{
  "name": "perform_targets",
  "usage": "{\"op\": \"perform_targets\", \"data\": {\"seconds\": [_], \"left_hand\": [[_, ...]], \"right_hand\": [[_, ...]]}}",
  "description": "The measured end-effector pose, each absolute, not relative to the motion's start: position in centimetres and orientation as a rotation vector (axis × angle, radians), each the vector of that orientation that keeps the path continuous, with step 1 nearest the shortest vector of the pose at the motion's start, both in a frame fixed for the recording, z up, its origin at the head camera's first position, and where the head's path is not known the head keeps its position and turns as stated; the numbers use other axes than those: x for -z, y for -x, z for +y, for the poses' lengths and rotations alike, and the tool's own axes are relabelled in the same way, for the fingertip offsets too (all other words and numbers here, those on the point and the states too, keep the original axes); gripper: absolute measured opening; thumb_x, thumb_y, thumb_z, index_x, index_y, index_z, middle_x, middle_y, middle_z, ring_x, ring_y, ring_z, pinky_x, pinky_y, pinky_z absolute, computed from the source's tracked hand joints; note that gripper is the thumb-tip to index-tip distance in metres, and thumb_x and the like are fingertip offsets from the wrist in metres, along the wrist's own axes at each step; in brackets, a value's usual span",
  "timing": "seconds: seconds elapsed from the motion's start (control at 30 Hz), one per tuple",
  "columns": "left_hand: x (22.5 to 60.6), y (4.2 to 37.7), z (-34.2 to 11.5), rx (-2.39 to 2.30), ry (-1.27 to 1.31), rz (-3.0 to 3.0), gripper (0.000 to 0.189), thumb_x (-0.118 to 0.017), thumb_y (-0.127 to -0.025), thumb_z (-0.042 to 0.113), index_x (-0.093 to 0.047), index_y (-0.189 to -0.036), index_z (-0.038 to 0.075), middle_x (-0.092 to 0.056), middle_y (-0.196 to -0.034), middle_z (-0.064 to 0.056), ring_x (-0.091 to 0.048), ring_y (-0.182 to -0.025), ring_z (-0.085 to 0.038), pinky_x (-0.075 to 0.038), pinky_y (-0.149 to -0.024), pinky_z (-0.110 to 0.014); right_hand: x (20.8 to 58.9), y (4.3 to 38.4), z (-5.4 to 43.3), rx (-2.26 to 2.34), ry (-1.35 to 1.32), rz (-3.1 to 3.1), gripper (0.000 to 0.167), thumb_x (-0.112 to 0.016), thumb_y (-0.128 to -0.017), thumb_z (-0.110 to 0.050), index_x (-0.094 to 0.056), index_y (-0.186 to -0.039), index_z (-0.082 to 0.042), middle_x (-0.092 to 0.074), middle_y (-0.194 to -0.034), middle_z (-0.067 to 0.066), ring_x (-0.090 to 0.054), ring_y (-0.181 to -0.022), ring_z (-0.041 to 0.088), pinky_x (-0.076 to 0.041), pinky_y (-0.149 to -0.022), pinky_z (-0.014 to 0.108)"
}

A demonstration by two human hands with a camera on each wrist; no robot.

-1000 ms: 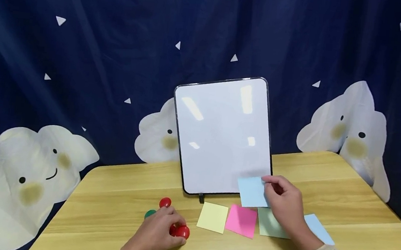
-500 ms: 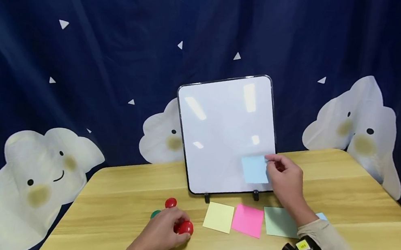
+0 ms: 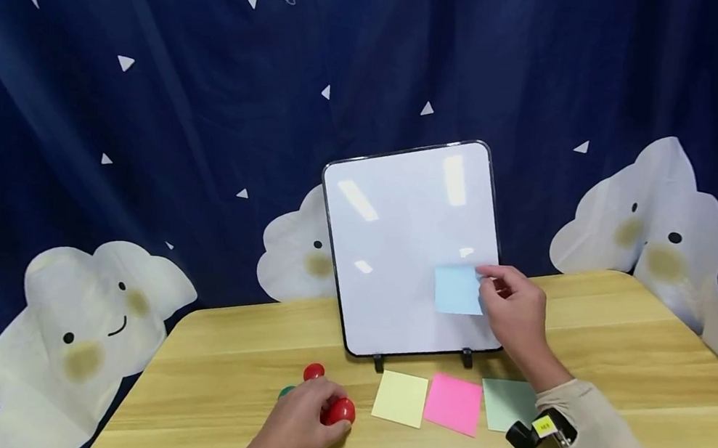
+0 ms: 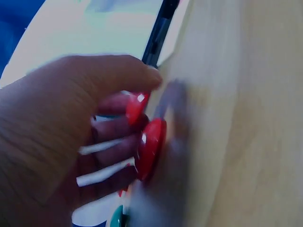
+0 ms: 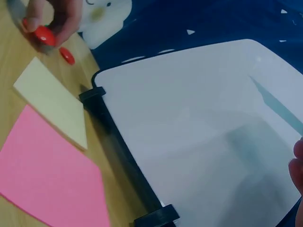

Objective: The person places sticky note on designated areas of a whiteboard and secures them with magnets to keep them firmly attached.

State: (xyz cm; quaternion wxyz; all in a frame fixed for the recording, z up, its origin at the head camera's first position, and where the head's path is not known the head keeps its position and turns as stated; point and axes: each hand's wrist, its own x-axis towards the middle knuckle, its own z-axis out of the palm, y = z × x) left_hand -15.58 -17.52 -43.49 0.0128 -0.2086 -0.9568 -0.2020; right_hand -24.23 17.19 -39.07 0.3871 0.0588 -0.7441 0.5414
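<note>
In the head view my right hand (image 3: 516, 310) pinches the right edge of a light blue sticky note (image 3: 457, 290). The note is in front of the lower right of a small whiteboard (image 3: 409, 215); a gap shows between note and board in the right wrist view, where the note (image 5: 279, 109) is seen edge-on. My left hand (image 3: 297, 425) rests low over the table, thumb and fingers curled around round red magnets (image 3: 341, 411). In the left wrist view one red magnet (image 4: 151, 147) touches the fingertips, and another sits near the index finger.
Yellow (image 3: 400, 398), pink (image 3: 453, 403) and pale green sticky notes (image 3: 506, 404) lie in a row on the wooden table (image 3: 198, 382). Another red magnet (image 3: 313, 371) and a green one (image 3: 286, 391) lie beyond my left hand. Black feet (image 3: 467, 358) prop the board before a dark blue curtain.
My right hand has lifted the blue sticky note from the board's bottom edge up in front of its lower right. My left hand stays at the red magnets. The head view has shifted slightly.
</note>
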Motion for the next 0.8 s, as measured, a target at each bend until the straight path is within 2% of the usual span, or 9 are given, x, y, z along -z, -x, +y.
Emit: {"op": "perform_targets", "data": {"seconds": [0.23, 0.4, 0.57, 0.8], "left_hand": [[44.4, 15.5, -17.1, 0.655, 0.700, -2.725, 0.027, -0.079, -0.083, 0.031, -0.067, -0.107, 0.027, -0.055, -0.094, 0.015, -0.053, -0.071, -0.004, -0.046, -0.061, -0.021], [44.4, 15.7, -16.2, 0.703, 0.735, -2.653, 0.033, -0.081, -0.082, 0.024, -0.068, -0.112, 0.025, -0.055, -0.097, 0.013, -0.053, -0.074, -0.004, -0.048, -0.064, -0.020], [44.1, 15.9, -15.1, 0.775, 0.765, -2.646, 0.037, -0.081, -0.084, 0.020, -0.069, -0.119, 0.020, -0.057, -0.102, 0.011, -0.055, -0.078, -0.003, -0.051, -0.069, -0.020], [42.9, 16.9, -12.7, 0.820, 0.872, -2.593, 0.040, -0.080, -0.086, 0.017, -0.068, -0.125, 0.017, -0.057, -0.101, 0.009, -0.057, -0.077, 0.000, -0.051, -0.068, -0.016]], "right_hand": [[39.1, 24.2, 17.3, -1.363, -0.192, -1.897, 0.027, -0.058, -0.091, 0.002, -0.077, -0.107, -0.007, -0.071, -0.107, 0.004, -0.056, -0.076, 0.011, -0.044, -0.063, 0.013], [38.5, 24.1, 17.3, -1.319, -0.211, -1.893, 0.029, -0.059, -0.091, 0.003, -0.077, -0.111, -0.007, -0.071, -0.108, 0.004, -0.055, -0.077, 0.009, -0.043, -0.064, 0.012], [38.3, 23.9, 17.5, -1.273, -0.237, -1.929, 0.033, -0.059, -0.091, 0.005, -0.074, -0.118, -0.007, -0.070, -0.116, 0.006, -0.056, -0.080, 0.006, -0.043, -0.066, 0.010], [38.5, 24.1, 17.7, -1.240, -0.293, -1.932, 0.043, -0.057, -0.089, 0.010, -0.071, -0.126, -0.008, -0.067, -0.126, 0.005, -0.055, -0.084, 0.005, -0.042, -0.067, 0.009]]}}
